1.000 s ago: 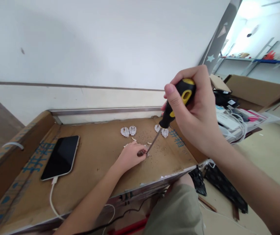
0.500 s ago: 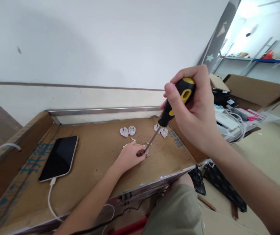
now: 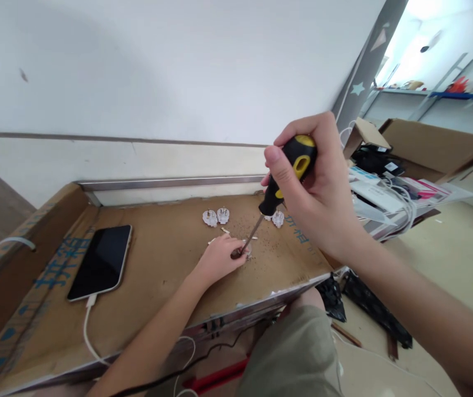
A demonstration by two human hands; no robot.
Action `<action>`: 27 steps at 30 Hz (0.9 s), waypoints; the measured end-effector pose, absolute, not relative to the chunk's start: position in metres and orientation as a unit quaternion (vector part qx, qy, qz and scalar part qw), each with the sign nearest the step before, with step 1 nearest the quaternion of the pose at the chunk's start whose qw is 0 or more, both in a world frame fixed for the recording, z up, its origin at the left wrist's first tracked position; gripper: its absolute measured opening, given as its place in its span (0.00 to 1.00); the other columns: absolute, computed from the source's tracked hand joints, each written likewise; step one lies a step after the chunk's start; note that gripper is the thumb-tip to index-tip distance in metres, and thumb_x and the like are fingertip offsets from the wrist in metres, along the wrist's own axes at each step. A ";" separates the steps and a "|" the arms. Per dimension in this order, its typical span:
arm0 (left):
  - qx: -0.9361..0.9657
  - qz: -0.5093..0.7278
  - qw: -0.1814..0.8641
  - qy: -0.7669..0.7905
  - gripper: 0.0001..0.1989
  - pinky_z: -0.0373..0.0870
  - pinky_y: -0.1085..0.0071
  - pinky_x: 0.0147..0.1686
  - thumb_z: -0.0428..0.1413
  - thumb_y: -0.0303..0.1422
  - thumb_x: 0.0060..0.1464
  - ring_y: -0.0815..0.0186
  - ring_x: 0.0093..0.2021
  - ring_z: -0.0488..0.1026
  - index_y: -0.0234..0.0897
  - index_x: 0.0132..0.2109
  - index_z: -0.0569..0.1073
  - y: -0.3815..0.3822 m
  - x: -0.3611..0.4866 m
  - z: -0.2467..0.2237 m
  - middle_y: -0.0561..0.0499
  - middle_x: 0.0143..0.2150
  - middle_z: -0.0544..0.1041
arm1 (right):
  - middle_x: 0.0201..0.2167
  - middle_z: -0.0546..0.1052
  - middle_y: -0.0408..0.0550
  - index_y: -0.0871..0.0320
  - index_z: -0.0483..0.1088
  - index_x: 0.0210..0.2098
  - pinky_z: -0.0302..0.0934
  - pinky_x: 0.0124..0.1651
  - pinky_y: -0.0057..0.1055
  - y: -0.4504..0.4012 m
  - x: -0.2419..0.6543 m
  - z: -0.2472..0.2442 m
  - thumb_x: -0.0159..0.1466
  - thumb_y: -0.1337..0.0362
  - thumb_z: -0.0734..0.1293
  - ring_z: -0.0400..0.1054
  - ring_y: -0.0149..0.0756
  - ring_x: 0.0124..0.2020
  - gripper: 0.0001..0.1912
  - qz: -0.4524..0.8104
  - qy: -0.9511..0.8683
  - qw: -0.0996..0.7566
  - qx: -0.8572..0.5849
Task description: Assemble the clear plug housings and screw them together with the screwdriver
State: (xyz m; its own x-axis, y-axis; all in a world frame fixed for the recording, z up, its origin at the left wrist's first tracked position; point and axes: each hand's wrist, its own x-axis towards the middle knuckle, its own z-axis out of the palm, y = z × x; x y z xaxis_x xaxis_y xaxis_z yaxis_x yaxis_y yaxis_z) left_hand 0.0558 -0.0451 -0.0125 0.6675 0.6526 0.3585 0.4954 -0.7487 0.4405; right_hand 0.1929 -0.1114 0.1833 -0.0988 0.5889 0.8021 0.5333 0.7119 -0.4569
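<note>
My right hand [image 3: 317,187] is wrapped round the black and yellow handle of a screwdriver [image 3: 300,160], high over the cardboard. Its shaft slants down and left, and the tip ends at my left hand [image 3: 220,258]. The left fingers are closed round a small dark brown piece [image 3: 237,253], mostly hidden by them. A whitish clear part [image 3: 248,251] shows just beside the fingertips. Small pale strips [image 3: 225,230] and dark crumbs lie around. Two clear plug pieces with metal pins [image 3: 223,215] stand behind, and another pair [image 3: 278,219] sits farther right, partly covered by the screwdriver.
The work surface is cardboard [image 3: 157,325] with raised sides. On the left lies a phone [image 3: 101,262] with a white cable [image 3: 90,331]. A wall [image 3: 157,82] rises behind. At right are a stack of packages and cables [image 3: 385,198] and an open box [image 3: 435,146].
The view has shifted slightly. My right hand and the screwdriver handle have moved a little left, so the shaft stands somewhat steeper. My left hand keeps its place on the cardboard.
</note>
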 end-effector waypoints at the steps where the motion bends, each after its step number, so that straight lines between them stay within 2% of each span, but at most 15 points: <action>1: 0.900 0.253 0.155 0.320 0.04 0.61 0.72 0.34 0.54 0.29 0.52 0.65 0.33 0.66 0.40 0.33 0.74 -0.045 0.056 -0.012 0.55 0.29 0.76 | 0.30 0.64 0.42 0.52 0.57 0.38 0.61 0.25 0.27 -0.111 0.193 0.184 0.65 0.61 0.60 0.63 0.27 0.25 0.05 0.026 -0.739 0.556 -0.379; 7: 0.901 0.254 0.158 0.315 0.04 0.62 0.72 0.36 0.53 0.29 0.52 0.65 0.34 0.67 0.39 0.33 0.74 -0.044 0.056 -0.013 0.54 0.31 0.77 | 0.33 0.65 0.44 0.53 0.58 0.38 0.62 0.31 0.31 -0.110 0.199 0.190 0.64 0.60 0.62 0.61 0.29 0.28 0.07 0.003 -0.716 0.580 -0.387; 15: 0.906 0.246 0.145 0.312 0.05 0.60 0.72 0.34 0.53 0.29 0.52 0.65 0.32 0.66 0.39 0.32 0.74 -0.045 0.057 -0.012 0.54 0.29 0.76 | 0.33 0.64 0.43 0.53 0.57 0.37 0.60 0.30 0.30 -0.111 0.195 0.184 0.64 0.59 0.61 0.62 0.28 0.27 0.07 0.015 -0.722 0.564 -0.402; 27: 0.904 0.249 0.156 0.311 0.05 0.61 0.72 0.34 0.53 0.29 0.52 0.65 0.33 0.67 0.40 0.33 0.74 -0.043 0.057 -0.014 0.54 0.30 0.77 | 0.34 0.64 0.44 0.52 0.58 0.38 0.61 0.33 0.32 -0.108 0.203 0.185 0.64 0.59 0.60 0.62 0.31 0.30 0.06 0.006 -0.709 0.583 -0.396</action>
State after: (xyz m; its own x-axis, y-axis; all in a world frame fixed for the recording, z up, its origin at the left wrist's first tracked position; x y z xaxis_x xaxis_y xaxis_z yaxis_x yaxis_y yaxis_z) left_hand 0.0570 -0.0433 -0.0140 0.6823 0.6397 0.3539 0.4842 -0.7581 0.4367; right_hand 0.2029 -0.1083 0.1847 -0.0062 0.5678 0.8231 0.5549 0.6867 -0.4696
